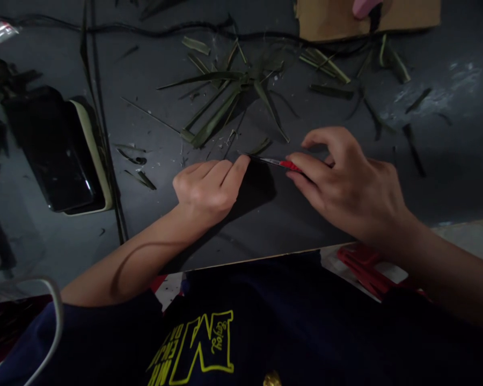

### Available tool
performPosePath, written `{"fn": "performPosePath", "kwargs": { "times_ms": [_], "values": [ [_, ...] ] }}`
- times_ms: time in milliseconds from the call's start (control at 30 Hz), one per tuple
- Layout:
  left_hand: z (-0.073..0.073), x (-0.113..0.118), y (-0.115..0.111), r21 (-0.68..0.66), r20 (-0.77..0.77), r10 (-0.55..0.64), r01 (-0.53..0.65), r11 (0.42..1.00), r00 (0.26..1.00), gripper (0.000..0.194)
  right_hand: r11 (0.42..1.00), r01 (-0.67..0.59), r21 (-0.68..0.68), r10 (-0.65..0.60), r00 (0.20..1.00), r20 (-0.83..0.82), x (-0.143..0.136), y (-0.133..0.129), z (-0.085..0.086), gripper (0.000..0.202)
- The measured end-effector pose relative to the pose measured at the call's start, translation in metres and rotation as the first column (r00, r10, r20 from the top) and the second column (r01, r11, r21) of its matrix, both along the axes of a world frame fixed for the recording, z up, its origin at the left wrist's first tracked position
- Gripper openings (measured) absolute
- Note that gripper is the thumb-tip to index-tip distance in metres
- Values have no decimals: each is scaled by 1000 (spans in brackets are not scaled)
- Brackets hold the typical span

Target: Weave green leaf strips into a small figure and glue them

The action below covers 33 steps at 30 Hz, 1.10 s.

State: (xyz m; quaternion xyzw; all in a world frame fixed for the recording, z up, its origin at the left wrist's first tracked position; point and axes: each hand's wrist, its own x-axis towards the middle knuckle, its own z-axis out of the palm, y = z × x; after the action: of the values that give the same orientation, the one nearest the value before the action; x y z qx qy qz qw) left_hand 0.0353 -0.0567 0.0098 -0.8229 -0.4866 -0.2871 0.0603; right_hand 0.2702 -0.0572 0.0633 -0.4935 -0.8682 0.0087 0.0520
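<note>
My right hand [342, 182] pinches a slim red-handled tool [287, 164] with a narrow metal tip; whether it is a knife, scissors or tweezers does not show. The tip points left and meets the fingertips of my left hand [211, 185]. That hand is closed with its knuckles up, and what it holds is hidden beneath the fingers. Just beyond the tool tip is a short green leaf strip [261, 146]. Farther up the table, a spiky figure of folded green leaf strips [243, 83] lies with its long points spread out.
Leaf scraps [330, 91] are scattered over the dark table [161, 241]. A black phone [52, 150] lies at the left. Along the back runs a black cable [145, 27], near a cardboard piece [330, 21] with a pink-handled item [364, 8]. A white cable [58, 311] loops at lower left.
</note>
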Motion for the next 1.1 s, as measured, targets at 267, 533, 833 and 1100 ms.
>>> {"fn": "performPosePath", "kwargs": {
  "times_ms": [267, 533, 833, 1100],
  "values": [
    [3, 2, 2, 232, -86, -52, 71, 970, 995, 20, 998, 62, -27, -63, 997, -38, -10, -15, -3, 32],
    [3, -5, 1, 85, -23, -8, 10, 996, 1000, 20, 965, 147, 219, -97, 969, -227, 22, -7, -6, 32],
    [8, -5, 6, -332, 258, 206, -114, 937, 944, 11, 929, 356, 99, -360, 933, 19, 26, -2, -12, 50],
    [10, -4, 10, -349, 226, 249, -160, 923, 942, 9, 980, -196, -42, 193, 979, -67, -27, 47, 7, 38]
  ]
}}
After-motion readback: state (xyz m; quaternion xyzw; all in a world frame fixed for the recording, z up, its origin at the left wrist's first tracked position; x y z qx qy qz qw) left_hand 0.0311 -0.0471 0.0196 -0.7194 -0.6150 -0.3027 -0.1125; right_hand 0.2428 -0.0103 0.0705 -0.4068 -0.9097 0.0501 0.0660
